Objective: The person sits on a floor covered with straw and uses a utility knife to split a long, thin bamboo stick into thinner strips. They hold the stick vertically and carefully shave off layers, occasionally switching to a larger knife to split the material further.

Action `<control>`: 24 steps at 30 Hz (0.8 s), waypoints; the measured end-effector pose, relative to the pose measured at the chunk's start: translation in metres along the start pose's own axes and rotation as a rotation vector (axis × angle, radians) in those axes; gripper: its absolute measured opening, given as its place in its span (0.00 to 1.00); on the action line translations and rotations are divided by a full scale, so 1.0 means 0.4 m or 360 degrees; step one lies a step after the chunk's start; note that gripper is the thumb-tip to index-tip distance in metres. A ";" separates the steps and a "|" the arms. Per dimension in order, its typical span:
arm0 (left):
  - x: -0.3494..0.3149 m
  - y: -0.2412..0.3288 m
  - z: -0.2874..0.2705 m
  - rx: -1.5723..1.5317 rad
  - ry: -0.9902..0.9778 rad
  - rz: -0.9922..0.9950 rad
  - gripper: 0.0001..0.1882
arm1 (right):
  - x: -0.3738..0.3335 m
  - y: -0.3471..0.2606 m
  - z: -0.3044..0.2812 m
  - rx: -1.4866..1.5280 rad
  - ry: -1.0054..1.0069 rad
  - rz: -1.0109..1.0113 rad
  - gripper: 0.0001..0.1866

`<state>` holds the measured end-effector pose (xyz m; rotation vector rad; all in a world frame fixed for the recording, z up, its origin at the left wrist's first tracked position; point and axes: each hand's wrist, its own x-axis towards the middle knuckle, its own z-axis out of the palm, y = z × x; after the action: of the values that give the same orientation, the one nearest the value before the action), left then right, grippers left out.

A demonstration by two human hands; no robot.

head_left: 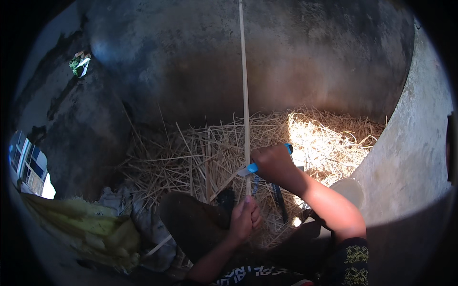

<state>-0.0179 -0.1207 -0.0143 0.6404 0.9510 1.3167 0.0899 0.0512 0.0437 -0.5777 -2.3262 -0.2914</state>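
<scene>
Gripping the long thin stick (pixel 245 95) low down, the left hand (pixel 244 219) has its fingers clamped — the right hand (pixel 273 164) closes round a blue-handled knife (pixel 253 168) against it.

The long thin strip (pixel 245 86) stands upright through the middle, so a hand must pass on its left or its right side, and the heap of shavings (pixel 205 157) covers the ground behind both hands. The curved concrete wall (pixel 410 157) closes the right side near the right hand (pixel 273 163). Left of the left hand (pixel 244 219), yellow sacks (pixel 90 229) and cloth fill the lower corner.
</scene>
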 end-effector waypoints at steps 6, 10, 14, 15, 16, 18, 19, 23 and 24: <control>-0.011 0.011 -0.014 0.0039 0.0023 -0.0116 0.22 | -0.021 0.005 0.052 -0.0011 -0.0054 -0.0036 0.11; -0.041 -0.071 -0.018 0.0290 0.0000 -0.0151 0.21 | 0.032 0.117 0.010 -0.0285 -0.0187 0.0722 0.09; -0.043 -0.081 0.014 0.0345 -0.0032 -0.0252 0.20 | 0.021 0.213 -0.083 -0.0520 -0.0182 0.0940 0.08; -0.046 -0.065 0.017 0.0277 -0.0009 -0.0321 0.19 | 0.029 0.194 -0.090 -0.0485 -0.0172 0.0926 0.08; -0.043 -0.051 0.015 0.0293 -0.0017 -0.0248 0.19 | 0.041 0.166 -0.091 -0.0448 -0.0163 0.0910 0.08; -0.041 -0.029 0.008 0.0317 -0.0028 -0.0114 0.20 | 0.028 0.123 -0.083 -0.0265 -0.0130 0.0796 0.07; -0.038 -0.021 0.010 0.0309 0.0000 -0.0095 0.20 | 0.014 0.110 -0.063 -0.0274 -0.0142 0.0704 0.07; -0.031 0.007 -0.001 0.0236 0.0066 -0.0025 0.21 | -0.009 0.048 -0.011 -0.0255 -0.0110 0.0329 0.08; -0.026 0.012 -0.006 0.0205 0.0063 -0.0009 0.21 | -0.005 0.034 -0.010 -0.0247 -0.0084 0.0233 0.09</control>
<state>-0.0221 -0.1302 -0.0093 0.7120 1.0754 1.2744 0.1002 0.0611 0.0456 -0.8372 -2.3101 -0.3944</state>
